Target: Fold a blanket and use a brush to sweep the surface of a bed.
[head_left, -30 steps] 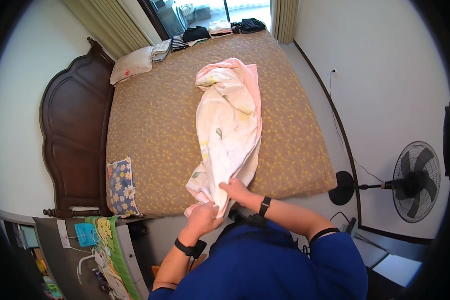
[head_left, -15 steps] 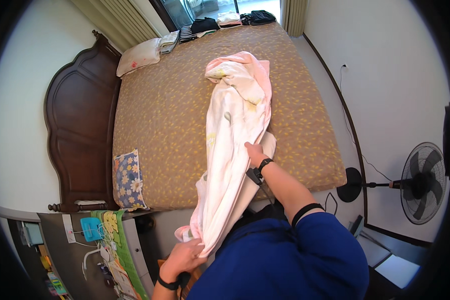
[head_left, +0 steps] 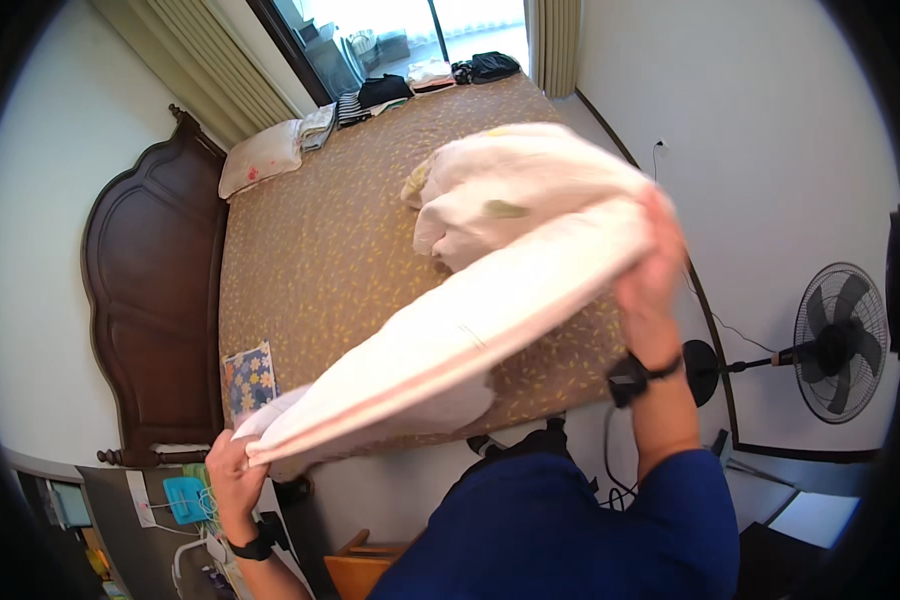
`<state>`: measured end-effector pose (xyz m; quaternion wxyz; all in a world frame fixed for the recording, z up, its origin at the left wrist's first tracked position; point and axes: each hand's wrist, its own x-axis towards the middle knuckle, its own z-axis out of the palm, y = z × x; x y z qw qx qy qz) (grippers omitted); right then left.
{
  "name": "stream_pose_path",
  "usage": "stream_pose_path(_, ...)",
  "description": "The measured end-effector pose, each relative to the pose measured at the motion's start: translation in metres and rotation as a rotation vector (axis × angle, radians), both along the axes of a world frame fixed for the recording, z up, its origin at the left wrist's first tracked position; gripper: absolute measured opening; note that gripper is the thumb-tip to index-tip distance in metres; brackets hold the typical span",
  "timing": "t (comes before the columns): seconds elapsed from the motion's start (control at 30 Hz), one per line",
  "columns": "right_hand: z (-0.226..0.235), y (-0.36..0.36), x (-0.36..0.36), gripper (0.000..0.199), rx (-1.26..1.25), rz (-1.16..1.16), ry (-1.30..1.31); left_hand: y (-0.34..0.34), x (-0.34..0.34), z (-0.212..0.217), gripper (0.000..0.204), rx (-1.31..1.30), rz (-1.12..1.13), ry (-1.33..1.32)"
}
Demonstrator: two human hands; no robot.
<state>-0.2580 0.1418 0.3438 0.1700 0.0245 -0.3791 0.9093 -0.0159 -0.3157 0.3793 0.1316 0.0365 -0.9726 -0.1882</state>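
Note:
A pale pink and white quilt with a few leaf prints is stretched between my two hands, its near edge pulled into a slanting line. My left hand, at the lower left by the bed's near corner, pinches one end of that edge. Raised higher on the right, my right hand is closed on the other end and smeared by motion. The quilt's far part billows over the bed, partly lifted from the brown, yellow-patterned sheet. A blue floral pillow is partly behind the quilt's left end.
A dark wooden headboard stands on the left. Folded clothes and a pale pillow lie along the far side. At the right is a standing fan with a cord. A wooden chair is close below me.
My right hand has swung up and to the right, and my left hand has moved left and slightly up. The bunched quilt has spread out between them and lifted.

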Motion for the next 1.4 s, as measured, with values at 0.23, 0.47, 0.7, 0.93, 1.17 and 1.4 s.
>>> stream_pose_path(0.23,-0.082,0.11,0.042,0.04,-0.162,-0.208,-0.467,-0.016,-0.006,0.009,0.02,-0.047,-0.056,-0.065)
stream_pose_path(0.47,-0.191,0.078,0.037,0.052,-0.216,-0.008,-0.393,-0.095,-0.01,-0.092,0.019,0.048,0.038,-0.232)
stream_pose_path(0.7,-0.243,0.0,0.083,0.033,0.162,0.097,-0.744,-0.026,-0.058,-0.09,0.024,0.647,0.242,-0.141)
stream_pose_path(0.93,-0.209,-0.083,0.117,0.032,0.337,0.527,-0.702,0.206,-0.107,-0.184,0.041,0.262,-0.568,-0.706)
stream_pose_path(1.17,-0.223,-0.075,0.123,0.028,0.279,0.615,-0.745,0.226,-0.083,-0.22,0.029,0.354,-0.521,-0.583)
stream_pose_path(1.4,-0.353,-0.036,0.117,0.036,0.309,0.588,-1.028,0.234,-0.066,-0.195,0.027,0.043,-0.793,-0.645)
